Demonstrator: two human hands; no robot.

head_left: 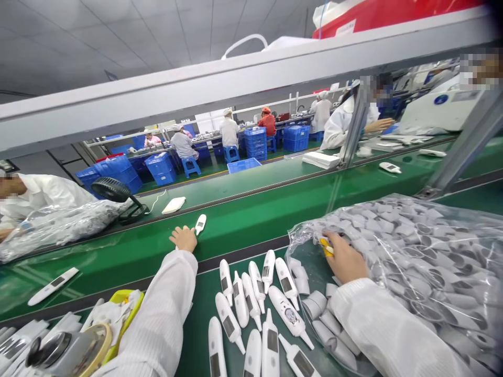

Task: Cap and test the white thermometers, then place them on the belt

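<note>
one yellow item (325,243) | partly hidden by right hand (346,260) | kind unclear

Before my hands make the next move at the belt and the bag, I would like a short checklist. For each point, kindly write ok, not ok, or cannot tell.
1. Left hand beside the thermometer on the belt: ok.
2. Left fingers gripping that thermometer: cannot tell; the contact is unclear.
3. Right hand free: not ok; it holds a small yellow object.
4. Grey sleeves close to the right hand: ok; many lie around it in the clear plastic bag.
5. Green belt stopped: cannot tell from one picture.
</note>
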